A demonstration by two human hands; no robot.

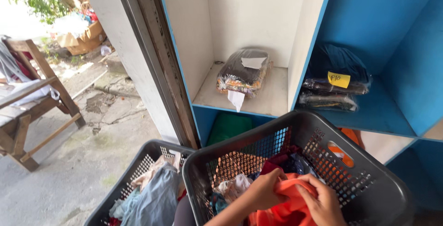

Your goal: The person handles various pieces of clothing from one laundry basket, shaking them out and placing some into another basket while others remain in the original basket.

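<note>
In the nearer of two dark baskets (369, 180), left hand (263, 191) and right hand (323, 205), fingers closed on one orange garment (288, 212).

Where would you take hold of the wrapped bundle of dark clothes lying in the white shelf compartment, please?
Grip the wrapped bundle by its two long sides, coming straight in from the open front of the white compartment. It lies flat with a short end facing out, its plastic looks slippery, and a loose paper slip hangs over the shelf edge, so both hands probably suit best.

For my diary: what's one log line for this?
left hand grips orange cloth | right hand grips it too | in dark basket
</note>
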